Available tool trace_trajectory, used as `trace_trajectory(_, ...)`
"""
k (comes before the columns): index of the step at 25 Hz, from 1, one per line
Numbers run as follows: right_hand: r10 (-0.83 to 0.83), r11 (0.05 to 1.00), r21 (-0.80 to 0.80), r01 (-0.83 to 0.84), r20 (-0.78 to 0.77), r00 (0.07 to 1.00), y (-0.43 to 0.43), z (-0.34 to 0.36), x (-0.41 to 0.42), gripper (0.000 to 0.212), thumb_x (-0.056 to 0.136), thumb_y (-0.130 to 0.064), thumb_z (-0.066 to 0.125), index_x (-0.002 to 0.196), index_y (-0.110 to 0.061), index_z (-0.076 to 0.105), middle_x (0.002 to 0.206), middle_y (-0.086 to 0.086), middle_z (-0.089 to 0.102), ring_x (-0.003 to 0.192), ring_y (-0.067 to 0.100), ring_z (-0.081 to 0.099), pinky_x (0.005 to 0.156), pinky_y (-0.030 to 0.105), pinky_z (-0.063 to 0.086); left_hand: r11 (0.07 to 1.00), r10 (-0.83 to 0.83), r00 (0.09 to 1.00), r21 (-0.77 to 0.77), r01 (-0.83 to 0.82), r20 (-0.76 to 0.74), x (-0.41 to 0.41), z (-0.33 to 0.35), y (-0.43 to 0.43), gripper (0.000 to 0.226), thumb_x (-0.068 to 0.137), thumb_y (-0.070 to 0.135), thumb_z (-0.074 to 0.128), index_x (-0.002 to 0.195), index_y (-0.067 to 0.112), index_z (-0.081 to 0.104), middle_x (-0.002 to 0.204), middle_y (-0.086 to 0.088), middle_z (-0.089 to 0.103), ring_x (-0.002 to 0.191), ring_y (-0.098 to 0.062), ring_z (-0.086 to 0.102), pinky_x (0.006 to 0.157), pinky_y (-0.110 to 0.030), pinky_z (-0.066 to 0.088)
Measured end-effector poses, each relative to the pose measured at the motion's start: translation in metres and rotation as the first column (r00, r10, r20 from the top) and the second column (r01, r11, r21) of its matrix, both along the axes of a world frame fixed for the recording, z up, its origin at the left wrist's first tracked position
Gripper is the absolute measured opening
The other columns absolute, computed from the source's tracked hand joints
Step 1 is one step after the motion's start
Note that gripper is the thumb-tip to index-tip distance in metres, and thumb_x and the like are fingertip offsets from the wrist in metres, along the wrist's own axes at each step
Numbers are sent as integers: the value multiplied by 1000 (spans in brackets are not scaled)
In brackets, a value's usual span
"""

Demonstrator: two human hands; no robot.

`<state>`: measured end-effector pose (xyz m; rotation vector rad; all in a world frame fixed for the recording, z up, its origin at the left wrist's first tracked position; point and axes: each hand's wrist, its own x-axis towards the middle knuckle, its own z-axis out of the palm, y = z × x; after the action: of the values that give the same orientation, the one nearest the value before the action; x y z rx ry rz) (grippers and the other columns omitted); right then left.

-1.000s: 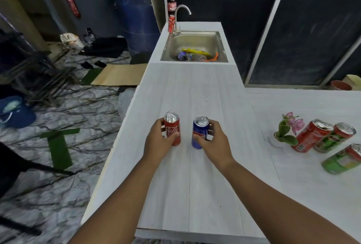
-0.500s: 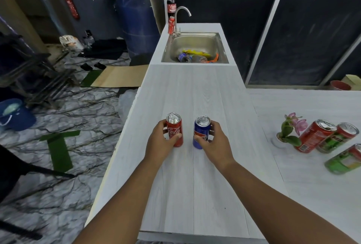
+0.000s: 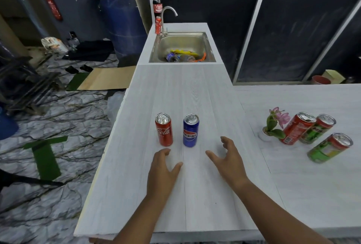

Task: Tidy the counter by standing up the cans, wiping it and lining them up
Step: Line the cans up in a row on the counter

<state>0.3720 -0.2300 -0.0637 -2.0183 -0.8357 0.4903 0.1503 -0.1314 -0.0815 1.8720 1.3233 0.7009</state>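
The red can [image 3: 164, 129] and the blue can [image 3: 190, 130] stood upright, near but not touching, mid-frame on the desk [image 3: 195, 91]. The left hand [image 3: 162, 171] and right hand [image 3: 227, 160] hovered just below them, released, fingers spread, holding nothing. This pair looked placed. Next would likely be a reach toward the three other cans [image 3: 316, 129] at the right of the frame, whose posture was unclear.

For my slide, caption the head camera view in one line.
Open left hand and open right hand, just short of the upright red can and blue can on the counter.
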Motion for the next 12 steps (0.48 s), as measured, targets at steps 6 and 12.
trace_trajectory(6,-160,987,23,160,-10,987,-79,-1,47,78,87,-50,84,152,-31,45,154,-7,53,137,16,54,109,35,49,939,-335,941,59,337,-40,78,7,-56,48,96,49,75,138,36,55,138,22,59,122,4,57,95,1,37)
trace_trajectory(12,-360,932,23,360,-12,933,-150,1,111,76,87,-48,84,150,-29,47,154,-2,55,139,20,55,111,40,50,868,-495,869,36,495,-2,176,21,-93,53,96,55,73,143,42,53,146,25,56,129,4,55,101,-6,40)
